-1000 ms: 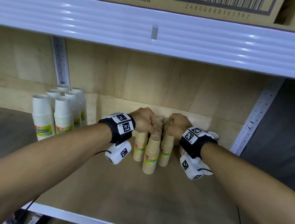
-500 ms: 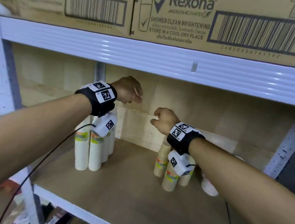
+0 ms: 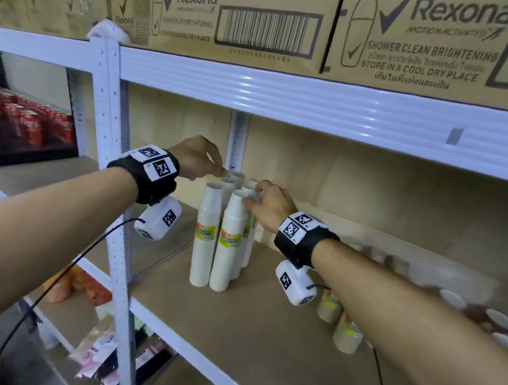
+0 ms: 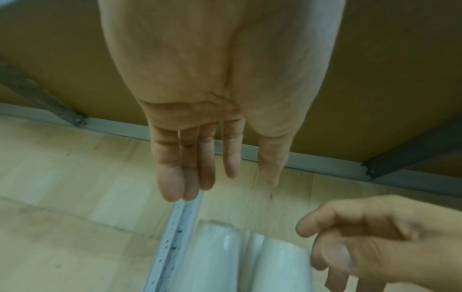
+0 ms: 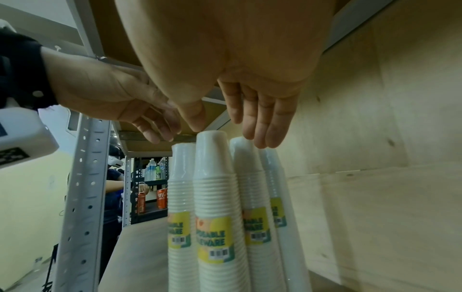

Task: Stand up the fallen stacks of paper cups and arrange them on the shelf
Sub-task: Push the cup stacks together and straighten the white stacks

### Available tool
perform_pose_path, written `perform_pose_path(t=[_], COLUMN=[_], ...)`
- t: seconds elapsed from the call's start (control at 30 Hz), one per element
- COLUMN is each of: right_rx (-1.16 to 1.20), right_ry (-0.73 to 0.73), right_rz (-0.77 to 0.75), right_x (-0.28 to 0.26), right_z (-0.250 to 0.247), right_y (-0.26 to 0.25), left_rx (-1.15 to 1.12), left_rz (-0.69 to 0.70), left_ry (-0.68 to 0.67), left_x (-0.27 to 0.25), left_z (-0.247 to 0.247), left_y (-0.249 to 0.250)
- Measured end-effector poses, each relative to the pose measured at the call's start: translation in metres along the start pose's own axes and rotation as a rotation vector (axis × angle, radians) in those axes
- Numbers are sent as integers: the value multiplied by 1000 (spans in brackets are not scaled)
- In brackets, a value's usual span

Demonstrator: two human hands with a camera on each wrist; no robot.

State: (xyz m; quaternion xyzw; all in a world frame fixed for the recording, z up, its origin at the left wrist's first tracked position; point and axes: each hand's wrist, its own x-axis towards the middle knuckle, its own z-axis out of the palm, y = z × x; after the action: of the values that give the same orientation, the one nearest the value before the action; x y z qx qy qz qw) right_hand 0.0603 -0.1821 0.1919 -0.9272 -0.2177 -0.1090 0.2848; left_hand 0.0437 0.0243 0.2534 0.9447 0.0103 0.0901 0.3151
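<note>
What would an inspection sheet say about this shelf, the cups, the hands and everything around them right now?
Surface: wooden shelf, white metal frame.
Job's things: white cup stacks upright, clustered; brown cup stacks upright behind the right forearm; blurred cups at far right, pose unclear.
Clutter: nothing seen.
Grips: left hand open above the white stacks; right hand open, fingertips at their tops.
Cables: black cable hanging from the left wrist camera.
Surroundings: Rexona cartons above; red cans on the left.

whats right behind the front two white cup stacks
More upright white cup stacks stand packed close behind the front two white cup stacks, and behind those the wooden back panel. The front pair and the right hand hide how many there are.
</note>
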Motion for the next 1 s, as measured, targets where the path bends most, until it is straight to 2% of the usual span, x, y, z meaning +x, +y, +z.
perform_pose_path(t=[0.23, 0.4, 0.63, 1.0], right_rx=[39, 91, 140, 162], right_ry=[11, -26, -26, 11], right_rz=[83, 97, 104, 70], right_x=[9, 14, 16, 10], right_z=[23, 40, 50, 41], right_y=[-11, -9, -7, -1], left_rx=[-95, -124, -78, -101], left_rz=[-103, -113, -64, -10], left_ry=[-72, -78, -2, -25], left_x=[-1, 0, -1, -5], left_z=[16, 36, 51, 52], left_y=[-32, -41, -52, -41])
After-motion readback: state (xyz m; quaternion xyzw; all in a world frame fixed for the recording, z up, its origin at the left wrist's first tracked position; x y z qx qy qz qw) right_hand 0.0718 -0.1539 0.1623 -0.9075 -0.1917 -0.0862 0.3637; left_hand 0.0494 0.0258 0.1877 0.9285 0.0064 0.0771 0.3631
